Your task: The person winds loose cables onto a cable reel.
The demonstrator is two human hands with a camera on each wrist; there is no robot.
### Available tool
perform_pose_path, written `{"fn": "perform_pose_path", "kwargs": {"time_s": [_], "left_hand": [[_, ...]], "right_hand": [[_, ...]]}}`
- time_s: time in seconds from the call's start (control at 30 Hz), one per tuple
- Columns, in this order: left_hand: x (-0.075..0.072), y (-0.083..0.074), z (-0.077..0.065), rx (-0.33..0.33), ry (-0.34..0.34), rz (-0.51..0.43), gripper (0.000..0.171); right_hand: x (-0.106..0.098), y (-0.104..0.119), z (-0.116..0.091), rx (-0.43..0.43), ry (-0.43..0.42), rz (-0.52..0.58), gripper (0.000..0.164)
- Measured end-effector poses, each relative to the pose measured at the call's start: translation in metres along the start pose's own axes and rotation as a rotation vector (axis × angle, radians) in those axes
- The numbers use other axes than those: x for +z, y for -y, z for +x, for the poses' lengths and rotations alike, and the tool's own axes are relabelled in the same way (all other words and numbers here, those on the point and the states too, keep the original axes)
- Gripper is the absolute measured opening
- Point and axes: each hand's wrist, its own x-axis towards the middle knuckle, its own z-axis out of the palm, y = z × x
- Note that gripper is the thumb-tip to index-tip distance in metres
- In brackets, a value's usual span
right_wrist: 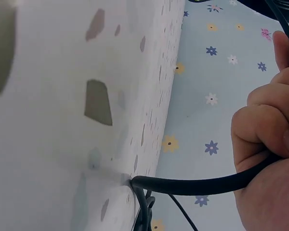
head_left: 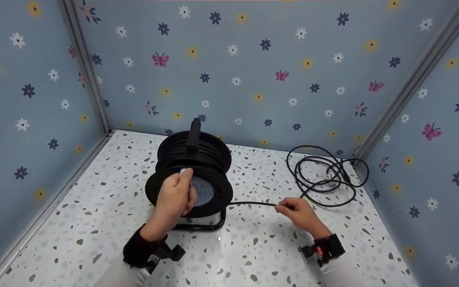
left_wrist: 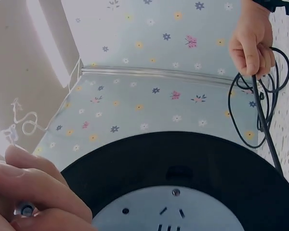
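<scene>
A black cable reel (head_left: pixel 218 181) stands on the tabletop, with black cable (head_left: pixel 173 156) wound round its drum and a grey socket plate (left_wrist: pixel 168 211) on its front. My left hand (head_left: pixel 175 193) grips a small light-coloured crank knob (head_left: pixel 182 170) at the reel's face, mostly hidden by the fingers. To the right, my right hand (head_left: pixel 299 215) holds the cable (head_left: pixel 253 203) that runs out from the low right side of the reel. In the right wrist view, the curled fingers (right_wrist: pixel 265 120) wrap that cable, which passes through the palm.
Loose loops of cable (head_left: pixel 335 205) lie at the back right of the speckled tabletop (head_left: pixel 253 255). The reel has a black carrying grip (head_left: pixel 194 135) on top and a tubular foot (head_left: pixel 201 227) beneath. Flower-patterned panels (head_left: pixel 249 59) enclose the back and both sides.
</scene>
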Motion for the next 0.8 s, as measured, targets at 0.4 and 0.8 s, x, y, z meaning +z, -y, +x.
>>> {"fn": "perform_pose_path", "kwargs": {"time_s": [0.4,0.8], "left_hand": [[0.024,0.005,0.001,-0.005,0.096,0.033,0.069],[0.058,0.026,0.001,-0.037,0.163,0.142,0.059]], "right_hand": [[0.016,0.007,0.002,0.085,0.085,0.024,0.014],[0.026,0.012,0.007,0.103,0.147,-0.014,0.018]]}}
